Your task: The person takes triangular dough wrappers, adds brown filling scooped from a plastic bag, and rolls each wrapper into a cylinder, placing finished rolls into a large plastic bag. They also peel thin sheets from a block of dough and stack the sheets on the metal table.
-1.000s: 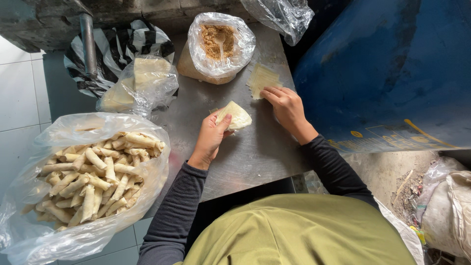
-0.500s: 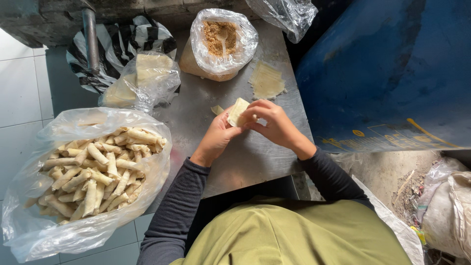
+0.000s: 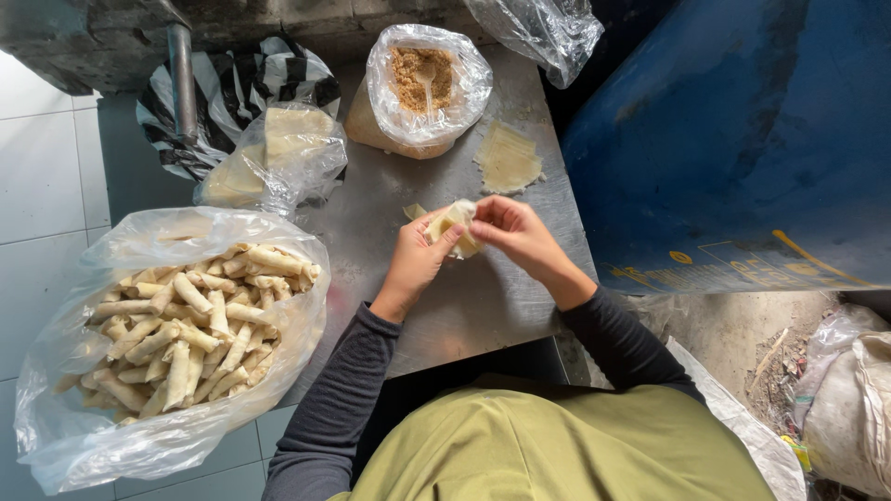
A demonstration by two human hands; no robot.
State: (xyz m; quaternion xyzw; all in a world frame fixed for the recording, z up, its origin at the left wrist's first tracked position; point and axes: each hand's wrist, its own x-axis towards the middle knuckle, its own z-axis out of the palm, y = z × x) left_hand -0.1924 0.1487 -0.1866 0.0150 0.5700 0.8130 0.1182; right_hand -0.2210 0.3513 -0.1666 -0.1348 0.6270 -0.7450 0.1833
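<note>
A pale, thin folded pastry wrapper (image 3: 452, 225) is grasped between the fingers of the left hand (image 3: 415, 263) and right hand (image 3: 515, 232); a flat pale wrapper sheet (image 3: 508, 159) lies beyond the fingertips.

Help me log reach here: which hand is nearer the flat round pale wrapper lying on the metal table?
Right. The right hand lies just below the flat round pale wrapper; the left hand is further, down-left.

soft daylight, sharp focus, faint shadows
</note>
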